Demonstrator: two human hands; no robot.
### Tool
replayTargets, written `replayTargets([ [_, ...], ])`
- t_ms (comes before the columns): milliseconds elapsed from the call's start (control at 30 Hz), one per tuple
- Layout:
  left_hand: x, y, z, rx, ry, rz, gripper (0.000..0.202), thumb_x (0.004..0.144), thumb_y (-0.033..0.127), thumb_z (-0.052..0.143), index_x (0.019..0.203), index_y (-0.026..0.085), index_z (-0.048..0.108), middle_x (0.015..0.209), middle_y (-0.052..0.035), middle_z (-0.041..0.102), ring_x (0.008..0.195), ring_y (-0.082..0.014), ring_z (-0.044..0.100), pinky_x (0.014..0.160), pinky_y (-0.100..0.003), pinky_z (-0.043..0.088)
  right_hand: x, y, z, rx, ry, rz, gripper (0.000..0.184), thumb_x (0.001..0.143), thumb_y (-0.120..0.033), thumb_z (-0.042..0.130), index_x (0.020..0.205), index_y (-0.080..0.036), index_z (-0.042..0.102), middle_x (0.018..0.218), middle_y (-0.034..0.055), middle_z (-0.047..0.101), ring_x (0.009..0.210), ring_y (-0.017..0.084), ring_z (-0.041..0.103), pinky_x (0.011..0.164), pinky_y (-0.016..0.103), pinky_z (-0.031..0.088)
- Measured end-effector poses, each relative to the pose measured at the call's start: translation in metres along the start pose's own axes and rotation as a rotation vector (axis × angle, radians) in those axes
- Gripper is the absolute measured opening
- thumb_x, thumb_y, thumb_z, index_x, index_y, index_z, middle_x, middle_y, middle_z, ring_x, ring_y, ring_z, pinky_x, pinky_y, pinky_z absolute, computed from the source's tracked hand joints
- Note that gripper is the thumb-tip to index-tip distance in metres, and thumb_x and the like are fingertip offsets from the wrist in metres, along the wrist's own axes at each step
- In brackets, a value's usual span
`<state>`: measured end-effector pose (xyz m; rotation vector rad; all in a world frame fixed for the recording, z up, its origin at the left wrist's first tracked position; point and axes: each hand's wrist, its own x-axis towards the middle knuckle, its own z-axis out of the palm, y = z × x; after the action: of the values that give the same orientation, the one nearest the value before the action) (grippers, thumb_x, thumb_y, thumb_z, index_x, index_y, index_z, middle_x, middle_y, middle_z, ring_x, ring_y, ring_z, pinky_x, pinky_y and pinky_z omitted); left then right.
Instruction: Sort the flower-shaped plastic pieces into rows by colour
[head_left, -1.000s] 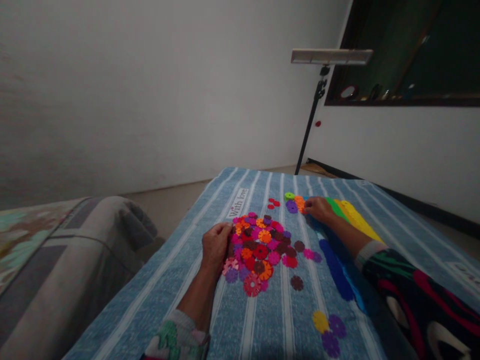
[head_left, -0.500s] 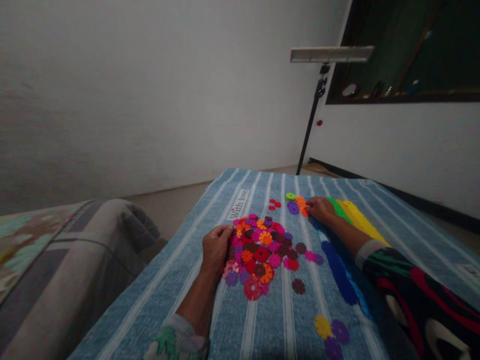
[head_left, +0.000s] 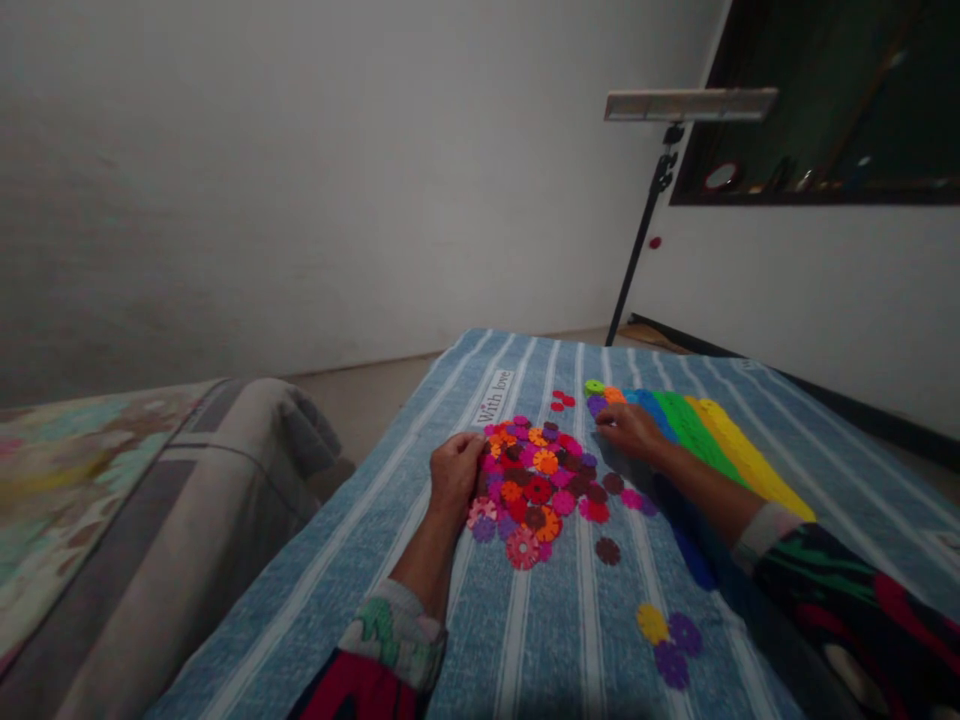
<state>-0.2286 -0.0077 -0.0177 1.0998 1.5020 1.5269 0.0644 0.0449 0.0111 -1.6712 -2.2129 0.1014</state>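
Observation:
A loose pile of notched plastic discs (head_left: 538, 489) in red, pink, orange, purple and brown lies on the striped cloth. My left hand (head_left: 454, 474) rests at the pile's left edge, thumb and fingers closed together; whatever they hold is hidden. Over the cloth to the right, my right hand (head_left: 632, 433) has its fingers curled in a pinch, and I cannot make out anything between them. Just beyond it sit orange discs (head_left: 613, 395), a lime green disc (head_left: 594, 387) and a purple disc (head_left: 597, 404). Its forearm crosses the rows of green discs (head_left: 694, 432) and blue discs (head_left: 694, 550).
Yellow discs (head_left: 750, 455) form a long row on the right. A yellow disc (head_left: 652, 624) and two purple discs (head_left: 671, 664) lie near the front. Small red discs (head_left: 562, 401) sit behind the pile. A lamp stand (head_left: 639, 240) rises beyond the blue striped cloth (head_left: 375, 560).
My right hand has drawn back toward me from the orange discs, uncovering the far ends of the coloured rows. My left hand stays by the pile. The whole view has shifted slightly.

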Motion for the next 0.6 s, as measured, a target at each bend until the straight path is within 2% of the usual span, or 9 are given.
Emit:
replayTargets([
  [167,-0.001,0.002,0.001,-0.015,-0.007,-0.002,0.027,0.063,0.040,0.066,0.069,0.015,0.073,0.065,-0.0021,0.068,0.063,-0.0159,0.058,0.063,-0.026,0.043,-0.012,-0.043,0.005,-0.016,-0.107,-0.173,0.012,0.084,-0.023,0.062,0.081,-0.019,0.074,0.088,0.0050,0.071,0.086,0.019,0.063,0.072,0.025,0.040],
  [300,-0.003,0.003,0.002,-0.006,-0.009,0.011,0.027,0.063,0.039,0.064,0.069,0.015,0.073,0.066,-0.0019,0.069,0.065,-0.0160,0.058,0.064,-0.026,0.044,-0.018,-0.071,0.007,-0.040,-0.152,-0.265,0.016,0.087,-0.026,0.062,0.076,-0.018,0.070,0.085,0.0044,0.066,0.082,0.016,0.058,0.072,0.025,0.037],
  [433,-0.002,0.000,0.003,-0.023,-0.011,0.012,0.026,0.064,0.038,0.064,0.069,0.015,0.073,0.066,-0.0017,0.069,0.065,-0.0157,0.058,0.064,-0.026,0.044,-0.018,-0.083,0.008,-0.065,-0.185,-0.308,0.016,0.087,-0.028,0.064,0.077,-0.016,0.069,0.090,0.0062,0.065,0.090,0.018,0.057,0.078,0.026,0.038],
  [600,0.004,-0.008,0.003,-0.013,-0.022,0.046,0.026,0.065,0.040,0.063,0.067,0.016,0.072,0.065,-0.0017,0.069,0.065,-0.0160,0.059,0.064,-0.026,0.044,-0.014,-0.085,0.014,-0.103,-0.202,-0.296,0.021,0.092,-0.029,0.058,0.082,-0.015,0.069,0.099,0.0097,0.065,0.099,0.020,0.056,0.085,0.029,0.039],
])
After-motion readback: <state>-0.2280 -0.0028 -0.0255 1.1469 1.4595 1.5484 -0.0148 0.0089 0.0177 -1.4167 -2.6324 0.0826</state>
